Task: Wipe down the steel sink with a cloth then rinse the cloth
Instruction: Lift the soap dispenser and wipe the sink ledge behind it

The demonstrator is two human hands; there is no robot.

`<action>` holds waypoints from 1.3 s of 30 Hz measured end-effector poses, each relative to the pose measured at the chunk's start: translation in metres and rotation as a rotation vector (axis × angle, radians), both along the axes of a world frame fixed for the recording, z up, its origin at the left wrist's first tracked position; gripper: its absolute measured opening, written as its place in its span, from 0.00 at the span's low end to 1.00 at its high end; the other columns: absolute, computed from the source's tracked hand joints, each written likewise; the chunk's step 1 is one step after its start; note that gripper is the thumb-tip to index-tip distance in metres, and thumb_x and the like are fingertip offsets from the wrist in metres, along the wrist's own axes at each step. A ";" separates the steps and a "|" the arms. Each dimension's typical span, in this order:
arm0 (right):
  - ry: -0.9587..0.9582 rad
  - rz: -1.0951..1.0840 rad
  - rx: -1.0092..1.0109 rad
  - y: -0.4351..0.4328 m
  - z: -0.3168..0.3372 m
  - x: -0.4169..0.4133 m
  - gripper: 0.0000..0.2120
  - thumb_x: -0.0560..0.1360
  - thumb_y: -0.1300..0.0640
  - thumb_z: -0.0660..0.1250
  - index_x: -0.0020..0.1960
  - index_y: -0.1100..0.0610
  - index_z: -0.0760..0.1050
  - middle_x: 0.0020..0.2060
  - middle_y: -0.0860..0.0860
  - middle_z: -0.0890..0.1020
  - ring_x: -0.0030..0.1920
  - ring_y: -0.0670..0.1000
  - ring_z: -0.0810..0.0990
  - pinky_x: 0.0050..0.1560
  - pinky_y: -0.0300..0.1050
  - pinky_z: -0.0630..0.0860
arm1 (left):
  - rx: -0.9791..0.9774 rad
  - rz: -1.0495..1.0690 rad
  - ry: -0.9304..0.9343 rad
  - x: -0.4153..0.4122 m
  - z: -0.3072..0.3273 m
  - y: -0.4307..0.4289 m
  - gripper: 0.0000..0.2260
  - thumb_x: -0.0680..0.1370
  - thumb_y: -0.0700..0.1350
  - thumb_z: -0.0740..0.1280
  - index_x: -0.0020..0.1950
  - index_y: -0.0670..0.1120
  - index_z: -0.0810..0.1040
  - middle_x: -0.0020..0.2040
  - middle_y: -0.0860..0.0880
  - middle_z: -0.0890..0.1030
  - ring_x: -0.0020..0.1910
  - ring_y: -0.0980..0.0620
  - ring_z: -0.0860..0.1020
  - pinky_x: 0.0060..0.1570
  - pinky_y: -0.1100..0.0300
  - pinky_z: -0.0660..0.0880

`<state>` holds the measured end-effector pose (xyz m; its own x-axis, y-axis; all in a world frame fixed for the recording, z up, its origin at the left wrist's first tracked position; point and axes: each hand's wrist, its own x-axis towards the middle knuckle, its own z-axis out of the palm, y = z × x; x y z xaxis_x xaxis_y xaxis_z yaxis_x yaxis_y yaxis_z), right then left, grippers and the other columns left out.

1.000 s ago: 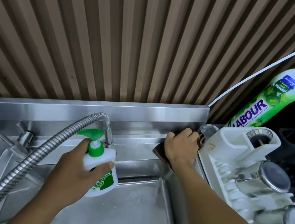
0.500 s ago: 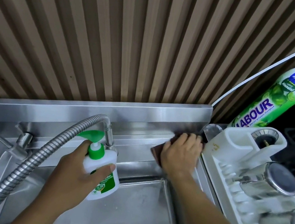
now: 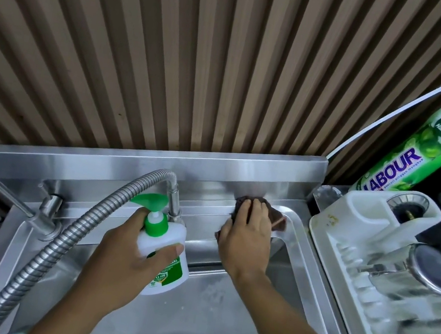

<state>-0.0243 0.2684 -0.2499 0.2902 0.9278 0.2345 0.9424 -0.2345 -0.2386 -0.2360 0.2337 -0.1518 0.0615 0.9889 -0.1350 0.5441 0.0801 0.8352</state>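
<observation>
The cloth [image 3: 277, 220] is pressed onto the sink [image 3: 217, 313] by the flat right hand [image 3: 247, 239], a soap bottle [image 3: 171, 236] is gripped by the left hand [image 3: 123, 261].

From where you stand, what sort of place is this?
Probably a home kitchen's washing-up corner: a steel sink with a flexible tap hose, a tall dish-liquid bottle, and a white drying rack holding steel cups beside it.

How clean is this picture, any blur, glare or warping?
Head view: wide-angle warping fans the wall slats; the rack and cups at right are smeared; soft sheen on the sink; right hand and cloth look sharp.
</observation>
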 end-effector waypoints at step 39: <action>-0.121 -0.126 -0.390 -0.034 0.017 0.056 0.43 0.79 0.36 0.45 0.70 0.74 0.67 0.66 0.73 0.72 0.68 0.70 0.71 0.72 0.64 0.65 | -0.001 -0.022 0.024 0.001 -0.002 -0.001 0.13 0.70 0.51 0.78 0.49 0.54 0.77 0.43 0.65 0.82 0.42 0.61 0.81 0.39 0.61 0.74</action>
